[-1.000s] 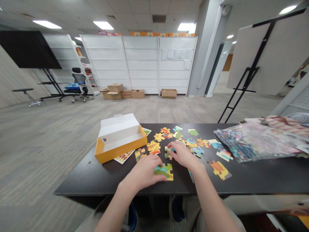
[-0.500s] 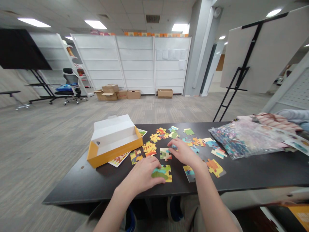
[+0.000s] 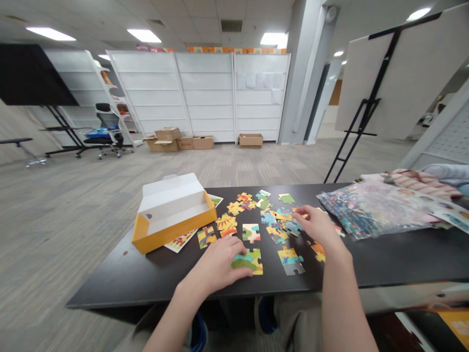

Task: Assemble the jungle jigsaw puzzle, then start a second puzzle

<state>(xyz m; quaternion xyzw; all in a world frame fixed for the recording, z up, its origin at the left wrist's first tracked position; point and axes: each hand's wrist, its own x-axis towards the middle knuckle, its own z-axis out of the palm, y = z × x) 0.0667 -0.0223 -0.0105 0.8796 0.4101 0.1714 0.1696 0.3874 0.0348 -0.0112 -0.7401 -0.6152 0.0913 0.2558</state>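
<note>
My left hand [image 3: 223,259] rests on the black table, its thumb and fingers around the edges of a green-and-blue puzzle piece [image 3: 252,261] lying flat. Just above that piece, a little apart, lies a cream-and-green puzzle piece [image 3: 251,232]. Farther right, my right hand [image 3: 315,226] reaches over a loose cluster of puzzle pieces [image 3: 280,227], fingers stretched and apart, fingertips at the cluster's right side. I see nothing held in it. A grey-and-yellow puzzle piece [image 3: 291,261] lies below the cluster. An orange puzzle piece [image 3: 318,252] is partly hidden by my right wrist.
An open yellow box [image 3: 176,229] stands on the left of the black table [image 3: 117,283], with a picture card [image 3: 180,242] partly under it. Other pieces, such as a green one [image 3: 287,198], lie toward the back. A plastic bag of colourful bits [image 3: 377,208] occupies the right side.
My right hand has moved right across the pieces, uncovering the middle cluster and the grey-and-yellow piece, and now covers some pieces farther right. My left hand stays at the green-and-blue piece.
</note>
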